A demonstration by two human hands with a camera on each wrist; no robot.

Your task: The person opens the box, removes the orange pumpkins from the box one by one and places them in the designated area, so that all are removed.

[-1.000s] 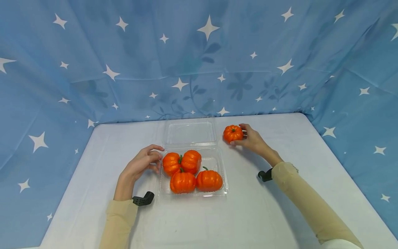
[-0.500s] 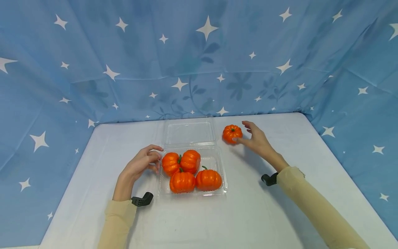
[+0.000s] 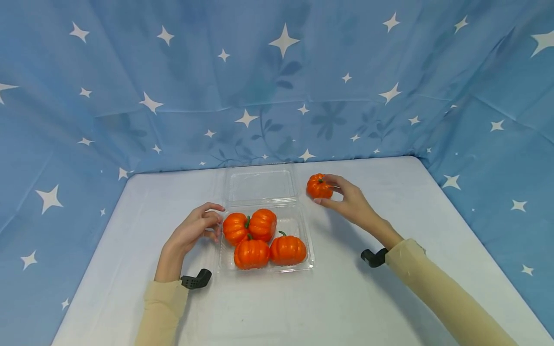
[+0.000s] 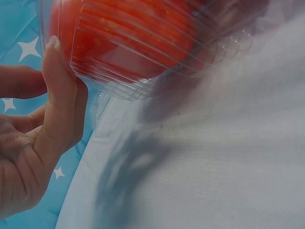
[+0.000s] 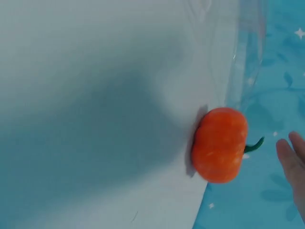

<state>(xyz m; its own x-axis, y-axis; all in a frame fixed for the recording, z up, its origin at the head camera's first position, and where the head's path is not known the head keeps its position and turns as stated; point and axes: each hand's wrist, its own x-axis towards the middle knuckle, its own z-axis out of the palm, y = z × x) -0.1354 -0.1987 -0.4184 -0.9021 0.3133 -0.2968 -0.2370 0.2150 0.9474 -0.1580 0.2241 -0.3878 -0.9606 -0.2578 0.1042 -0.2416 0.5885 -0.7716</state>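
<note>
Head view: your right hand (image 3: 350, 204) is at the lone pumpkin (image 3: 317, 187), which sits on the white table (image 3: 268, 307) just right of the clear lid (image 3: 261, 186), near the back edge. Fingers and thumb spread on its right side, overlapping it from here; hand loose, not gripping. Your left hand (image 3: 195, 228) is at the left wall of the clear plastic box (image 3: 287, 222), fingers loosely bent. Lid lies flipped back behind the box. Four orange pumpkins inside: back-left pumpkin (image 3: 235, 229), back-right pumpkin (image 3: 263, 224), front-left pumpkin (image 3: 252, 254), front-right pumpkin (image 3: 288, 250). Green stems on all. You've got tan sleeves (image 3: 164, 302) and a black camera (image 3: 373, 258) at each wrist. Blue star-print curtain (image 3: 259, 62) behind.

Left wrist view: one of your fingertips touches the ribbed box wall at its edge; the others bend beside it, hand relaxed, nothing grasped. Orange shows through the plastic. Shadow on the tablecloth below.

Right wrist view: lone pumpkin rests on the table, stem pointing away from the surface. Your fingertips, at the right edge, are straight and apart from the stem. Thumb out of frame, so can't tell from here whether it touches. Clear plastic just beside the pumpkin.
</note>
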